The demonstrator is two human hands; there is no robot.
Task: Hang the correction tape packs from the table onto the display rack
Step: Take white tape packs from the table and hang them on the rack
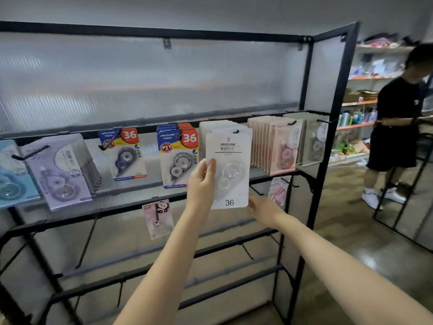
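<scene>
Head view: looks forward and down at a black display rack [332, 127] with rows of hooks.
Pack in hand: a white correction tape pack [230, 170], printed 36 near its foot, is held upright in front of the white stack [212, 130] on the upper rail, its hang hole near the top about level with a hook tip [236, 131].
Left hand: the left hand [202, 181] grips the pack's left edge, thumb across the front, fingers behind.
Right hand: the right hand [262, 208] is at the pack's lower right corner; whether it pinches the card or only steadies it cannot be told, as the fingertips are hidden by the card.
Neighbours: blue-and-red packs [179, 153] hang just left, pink packs [278, 146] just right, purple packs [58, 170] further left, a pink panda pack [158, 218] on the rail below.
Surroundings: a person in black [396, 123] stands well apart at the right, by shelving [365, 103].
Table: not in view.
Risk: the hole may miss the hook tip, since the card hides it from the eye; the pack would then slide down or fall.
Risk: a hard push could knock the hung white stack off its hook.
Risk: a tilted card could catch the neighbouring pink packs.
</scene>
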